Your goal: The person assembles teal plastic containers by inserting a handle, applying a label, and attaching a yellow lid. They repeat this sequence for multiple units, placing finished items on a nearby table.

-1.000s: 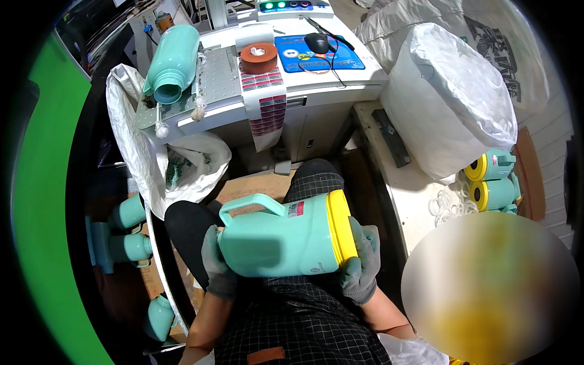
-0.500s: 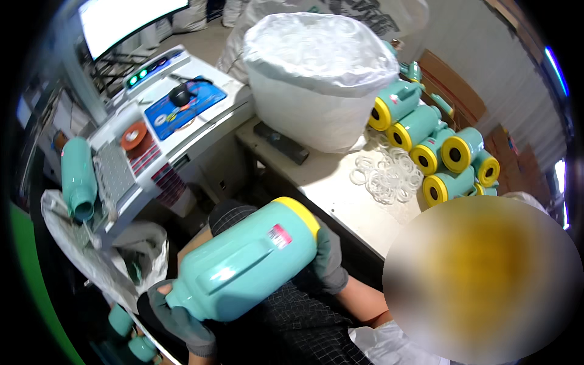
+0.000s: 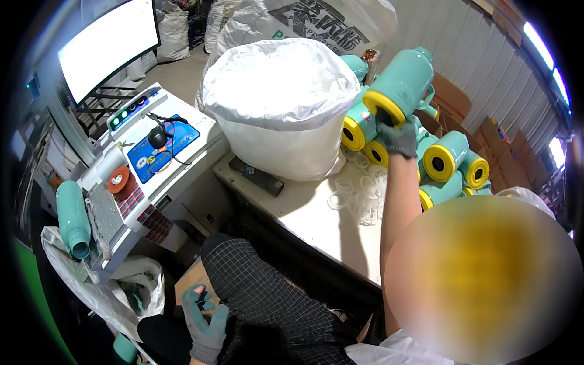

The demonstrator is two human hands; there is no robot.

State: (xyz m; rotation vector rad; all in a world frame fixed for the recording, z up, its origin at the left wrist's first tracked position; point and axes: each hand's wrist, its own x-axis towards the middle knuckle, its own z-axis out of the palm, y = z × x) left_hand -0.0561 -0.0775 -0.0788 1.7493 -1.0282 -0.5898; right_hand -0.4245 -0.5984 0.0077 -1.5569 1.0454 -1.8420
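Note:
A teal thermos jug (image 3: 403, 79) with a yellow base ring is up above the pile at the table's far right. My gloved right hand (image 3: 398, 135) grips it at the base, with the arm stretched out; some fingers are hidden under the ring. Below and beside it lie several similar thermos jugs (image 3: 449, 155), their yellow bases turned toward me. My gloved left hand (image 3: 205, 322) hovers over my lap, empty, fingers loosely bent and apart.
A white sack (image 3: 277, 143) full of clear rings stands on the table (image 3: 304, 210), with loose rings (image 3: 365, 198) beside it. At left are a white machine (image 3: 201, 137), a monitor (image 3: 109, 48) and another teal jug body (image 3: 72, 213). A blurred round patch covers the lower right.
The thermos jug has gone from my lap, where both hands held it, up to the pile at far right in my right hand. My left hand has let go. The view has shifted.

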